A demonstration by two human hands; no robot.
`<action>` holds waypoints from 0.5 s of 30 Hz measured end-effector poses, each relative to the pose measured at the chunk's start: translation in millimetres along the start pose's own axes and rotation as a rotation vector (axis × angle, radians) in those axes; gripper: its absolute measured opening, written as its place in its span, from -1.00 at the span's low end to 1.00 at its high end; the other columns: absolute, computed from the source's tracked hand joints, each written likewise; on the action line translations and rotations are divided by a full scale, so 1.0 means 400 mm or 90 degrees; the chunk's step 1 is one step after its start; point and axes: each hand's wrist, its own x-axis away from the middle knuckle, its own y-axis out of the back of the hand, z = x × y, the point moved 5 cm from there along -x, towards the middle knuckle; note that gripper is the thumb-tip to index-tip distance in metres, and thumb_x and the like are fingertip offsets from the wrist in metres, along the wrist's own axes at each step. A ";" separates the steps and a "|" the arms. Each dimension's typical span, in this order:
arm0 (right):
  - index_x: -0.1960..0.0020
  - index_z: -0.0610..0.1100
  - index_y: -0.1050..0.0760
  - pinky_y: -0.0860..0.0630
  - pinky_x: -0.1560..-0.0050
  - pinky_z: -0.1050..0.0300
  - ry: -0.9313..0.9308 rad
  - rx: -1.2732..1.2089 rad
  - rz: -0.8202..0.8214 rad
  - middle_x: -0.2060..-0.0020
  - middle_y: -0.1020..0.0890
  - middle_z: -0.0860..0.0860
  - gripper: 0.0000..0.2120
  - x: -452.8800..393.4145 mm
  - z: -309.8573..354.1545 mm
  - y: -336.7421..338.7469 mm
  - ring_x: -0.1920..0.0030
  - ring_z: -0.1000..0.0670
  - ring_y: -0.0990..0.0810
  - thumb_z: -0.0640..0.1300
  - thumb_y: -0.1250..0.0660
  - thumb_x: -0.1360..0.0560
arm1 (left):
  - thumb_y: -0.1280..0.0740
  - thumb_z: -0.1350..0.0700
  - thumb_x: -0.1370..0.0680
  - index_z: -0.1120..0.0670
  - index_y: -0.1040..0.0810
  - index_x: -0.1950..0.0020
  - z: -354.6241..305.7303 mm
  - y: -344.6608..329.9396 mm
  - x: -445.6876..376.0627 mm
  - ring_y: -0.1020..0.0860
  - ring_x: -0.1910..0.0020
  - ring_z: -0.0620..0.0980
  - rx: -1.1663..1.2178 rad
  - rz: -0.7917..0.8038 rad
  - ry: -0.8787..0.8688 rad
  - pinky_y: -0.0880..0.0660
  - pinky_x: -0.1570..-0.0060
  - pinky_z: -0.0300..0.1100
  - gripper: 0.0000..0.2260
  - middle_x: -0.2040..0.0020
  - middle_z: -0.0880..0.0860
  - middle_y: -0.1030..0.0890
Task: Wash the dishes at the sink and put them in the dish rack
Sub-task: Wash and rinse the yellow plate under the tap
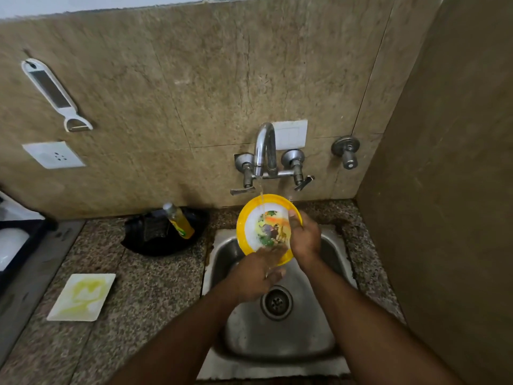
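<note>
Big tan stone wall (194,79) fills the back, and below it the speckled desk (144,287) runs left of the steel sink (277,337), its drain (276,302) sitting in the middle of the basin. Over the sink, 2 hands are working 1 dish. The plate (254,218), yellow rim, white centre with a cartoon animal picture, is tilted up on edge above the back of the sink, right under the tap (265,147), and water is streaming onto its face. The right hand (304,237) grips the plate's right edge, thumb over the front. The left hand (254,276) is at the plate's lower rim, fingers reaching onto the face and blurred, so whether they curl or lie flat I cannot tell. On the desk to the left, a black tray (155,240) sits against the wall with a bottle of yellow liquid (179,220) leaning in it. Nearer the front lies a white square dish (82,297) smeared yellow. Up on the wall hangs a white peeler (55,93), with a white socket (52,154) below it, and 1 spare valve (346,151) right of the tap.
</note>
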 end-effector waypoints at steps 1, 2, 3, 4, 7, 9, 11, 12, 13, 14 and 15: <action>-0.10 -0.11 -0.68 -0.55 0.01 0.11 -0.011 -0.016 0.023 0.05 -0.73 -0.06 -0.71 0.008 0.000 -0.010 0.00 -0.08 -0.67 0.06 -0.29 -0.66 | -0.29 -0.24 -0.62 -0.05 -0.18 -0.68 -0.006 -0.004 0.002 -0.12 -0.67 -0.03 -0.045 0.044 -0.029 -0.17 -0.62 0.04 -0.32 -0.67 -0.05 -0.20; -0.09 -0.12 -0.68 -0.50 0.07 0.19 -0.031 -0.038 0.039 0.07 -0.71 -0.04 -0.74 0.018 0.001 -0.017 0.03 -0.04 -0.65 0.02 -0.30 -0.66 | -0.30 -0.29 -0.60 -0.03 -0.04 -0.71 -0.011 -0.004 0.001 0.04 -0.69 -0.02 -0.098 0.073 -0.059 -0.03 -0.65 0.02 -0.20 -0.71 -0.04 -0.04; -0.07 -0.14 -0.68 -0.48 0.13 0.25 -0.053 -0.065 0.047 0.10 -0.70 -0.04 -0.77 0.026 -0.004 -0.023 0.07 -0.02 -0.64 -0.03 -0.30 -0.67 | -0.28 -0.37 -0.56 -0.02 0.07 -0.71 -0.016 0.002 -0.002 0.15 -0.69 -0.01 -0.157 0.091 -0.075 0.04 -0.65 0.02 -0.11 -0.71 -0.02 0.08; -0.05 -0.15 -0.67 -0.49 0.16 0.28 -0.067 -0.089 0.049 0.12 -0.69 -0.05 -0.78 0.034 -0.007 -0.027 0.10 0.01 -0.63 -0.06 -0.30 -0.67 | -0.24 -0.46 -0.52 -0.01 0.14 -0.71 -0.018 0.011 -0.006 0.20 -0.68 0.01 -0.220 0.102 -0.080 0.06 -0.65 0.07 -0.03 -0.71 0.01 0.15; 0.06 -0.13 -0.65 -0.54 0.06 0.21 -0.100 -0.159 0.042 0.17 -0.69 -0.05 -0.80 0.047 -0.014 -0.050 0.16 0.05 -0.62 -0.11 -0.31 -0.67 | -0.15 -0.58 -0.41 0.06 0.18 -0.70 -0.013 0.031 -0.023 0.22 -0.68 0.09 -0.353 0.091 -0.022 0.07 -0.64 0.17 0.11 -0.70 0.11 0.17; 0.13 -0.05 -0.62 -0.56 -0.07 0.08 -0.119 -0.174 0.061 0.18 -0.69 -0.01 -0.78 0.061 -0.013 -0.081 0.10 0.00 -0.62 -0.12 -0.31 -0.66 | -0.15 -0.52 -0.33 0.10 0.22 -0.69 -0.013 0.054 -0.038 0.27 -0.67 0.15 -0.323 0.009 0.112 0.09 -0.63 0.18 0.16 -0.69 0.13 0.26; 0.11 -0.01 -0.62 -0.58 -0.17 -0.01 -0.152 -0.204 0.061 0.13 -0.69 0.04 -0.79 0.081 -0.013 -0.102 0.01 -0.05 -0.65 -0.09 -0.30 -0.67 | -0.18 -0.41 -0.29 0.07 0.27 -0.69 -0.010 0.062 -0.050 0.32 -0.66 0.15 -0.297 -0.016 0.210 0.06 -0.61 0.22 0.15 -0.67 0.08 0.35; 0.06 -0.02 -0.62 -0.58 -0.19 -0.02 -0.175 -0.222 0.057 0.09 -0.70 0.02 -0.81 0.086 -0.016 -0.100 -0.04 -0.08 -0.66 -0.07 -0.29 -0.68 | -0.23 -0.37 -0.29 0.05 0.27 -0.69 -0.014 0.059 -0.053 0.32 -0.66 0.15 -0.299 0.002 0.220 0.06 -0.60 0.26 0.15 -0.67 0.06 0.37; 0.01 -0.04 -0.61 -0.58 -0.17 -0.01 -0.214 -0.239 0.053 0.04 -0.70 -0.02 -0.83 0.093 -0.027 -0.095 -0.06 -0.11 -0.66 -0.05 -0.28 -0.68 | -0.29 -0.34 -0.31 0.04 0.27 -0.69 -0.026 0.060 -0.053 0.31 -0.66 0.14 -0.313 0.038 0.208 0.08 -0.59 0.29 0.15 -0.67 0.05 0.37; -0.03 -0.07 -0.61 -0.58 -0.15 -0.01 -0.265 -0.256 0.054 0.00 -0.70 -0.05 -0.81 0.099 -0.043 -0.092 -0.06 -0.11 -0.67 -0.02 -0.27 -0.68 | -0.34 -0.30 -0.34 0.04 0.26 -0.69 -0.036 0.060 -0.053 0.29 -0.67 0.13 -0.338 0.088 0.183 0.09 -0.58 0.32 0.13 -0.68 0.07 0.34; -0.06 -0.10 -0.62 -0.60 -0.15 -0.05 -0.327 -0.285 0.063 -0.02 -0.71 -0.08 -0.77 0.105 -0.064 -0.093 -0.05 -0.12 -0.68 0.01 -0.27 -0.68 | -0.37 -0.24 -0.38 0.06 0.22 -0.70 -0.050 0.060 -0.052 0.21 -0.68 0.12 -0.366 0.140 0.152 0.07 -0.58 0.33 0.10 -0.69 0.10 0.27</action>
